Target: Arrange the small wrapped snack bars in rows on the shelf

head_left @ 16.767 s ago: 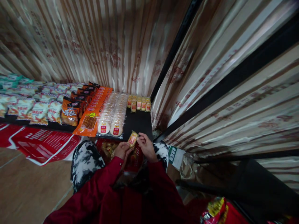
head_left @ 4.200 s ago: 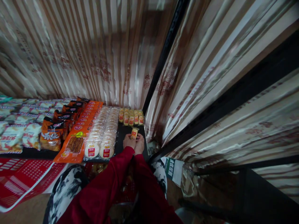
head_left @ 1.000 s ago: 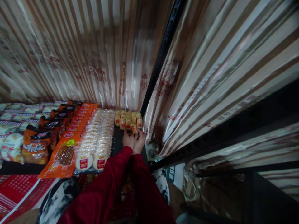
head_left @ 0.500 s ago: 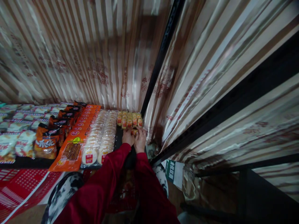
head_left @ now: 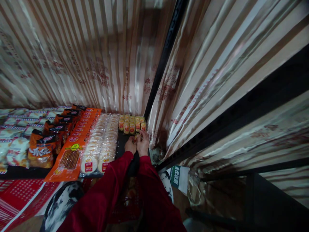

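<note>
My left hand [head_left: 130,145] and my right hand [head_left: 143,143] are close together over the dark shelf, fingers closed around a small yellow snack pack [head_left: 137,136]. Fingers hide much of it. Just beyond them, rows of similar yellow snack packs [head_left: 131,127] with red-orange labels stand at the shelf's back corner. To the left of my hands run two rows of clear-wrapped round white crackers [head_left: 105,154].
Further left are orange bags of stick snacks [head_left: 70,158], orange-brown snack bags [head_left: 41,151] and white snack bags [head_left: 18,153]. A black shelf post [head_left: 164,64] rises behind, before a draped striped sheet [head_left: 108,48]. Below is a red basket [head_left: 19,193].
Both hands have drawn back slightly from the rows of yellow packs, and the held pack has turned between the fingers. The camera view has shifted a little.
</note>
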{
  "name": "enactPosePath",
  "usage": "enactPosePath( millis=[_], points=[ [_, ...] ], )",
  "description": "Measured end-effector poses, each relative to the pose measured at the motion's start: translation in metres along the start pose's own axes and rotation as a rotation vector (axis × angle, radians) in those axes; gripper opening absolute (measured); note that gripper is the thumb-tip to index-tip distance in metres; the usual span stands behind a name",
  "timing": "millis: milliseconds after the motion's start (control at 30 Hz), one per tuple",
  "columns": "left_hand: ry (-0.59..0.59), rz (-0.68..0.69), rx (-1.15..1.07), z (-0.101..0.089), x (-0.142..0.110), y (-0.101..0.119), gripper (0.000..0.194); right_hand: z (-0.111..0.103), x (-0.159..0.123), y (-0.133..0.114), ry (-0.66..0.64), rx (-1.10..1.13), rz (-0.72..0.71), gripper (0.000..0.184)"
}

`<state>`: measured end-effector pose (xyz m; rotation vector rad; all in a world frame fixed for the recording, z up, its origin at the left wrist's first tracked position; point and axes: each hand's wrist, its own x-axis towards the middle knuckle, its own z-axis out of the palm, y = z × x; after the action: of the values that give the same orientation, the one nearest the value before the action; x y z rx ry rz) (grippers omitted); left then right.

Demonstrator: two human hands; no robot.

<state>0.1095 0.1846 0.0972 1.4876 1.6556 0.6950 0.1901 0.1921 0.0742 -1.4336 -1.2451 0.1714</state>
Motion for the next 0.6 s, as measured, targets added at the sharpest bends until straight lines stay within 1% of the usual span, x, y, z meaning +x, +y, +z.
enactPosePath(
  millis=[100,167,200,267,367,500,600],
  points=[
    [0.034,-0.034,-0.011,0.002,0.001,-0.001,0.021,0.006,-0.006,0.008,0.036,0.076,0.127,0.032],
    [0.058,-0.055,-0.022,0.005,0.002,-0.004,0.016,0.01,-0.015,0.015,0.052,0.13,0.201,0.036],
    [0.067,-0.061,-0.028,0.006,0.003,-0.005,0.015,0.012,-0.021,0.019,0.04,0.147,0.217,0.038],
    [0.088,-0.06,-0.037,0.009,0.005,-0.008,0.012,0.012,-0.034,0.026,0.018,0.15,0.227,0.039],
    [0.113,-0.058,-0.059,0.013,0.009,-0.007,0.009,0.01,-0.045,0.034,0.01,0.085,0.211,0.038],
    [0.123,-0.045,-0.104,0.017,0.013,0.0,0.009,0.009,-0.042,0.038,0.021,-0.012,0.167,0.039],
    [0.137,-0.031,-0.116,0.019,0.017,0.005,0.013,0.012,-0.036,0.04,0.048,-0.037,0.165,0.041]
  ],
)
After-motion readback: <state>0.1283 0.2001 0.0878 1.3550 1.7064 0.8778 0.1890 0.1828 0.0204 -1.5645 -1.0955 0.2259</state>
